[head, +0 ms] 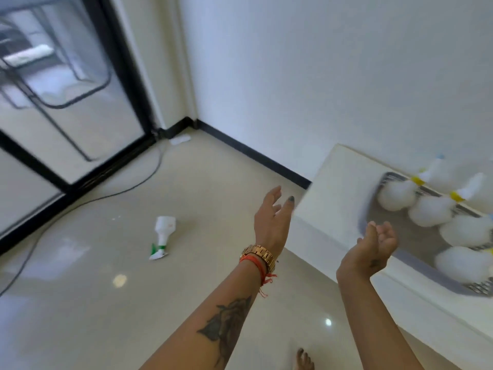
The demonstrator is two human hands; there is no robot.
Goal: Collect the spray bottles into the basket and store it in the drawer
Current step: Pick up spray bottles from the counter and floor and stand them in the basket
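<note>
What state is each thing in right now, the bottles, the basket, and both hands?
White spray bottle with green nozzle: lying on its side on the floor, apart from both hands.
White spray bottles with yellow collars: lying in the basket.
Grey plastic basket: on the white counter, holding bottles.
Left hand: open, empty.
Right hand: loosely curled, empty.

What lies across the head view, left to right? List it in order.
Glass door with black frame → black cable on the floor → spray bottle with green trigger lying on the floor → left hand, open → right hand, open and empty → grey basket holding white spray bottles on the white cabinet top.
</note>
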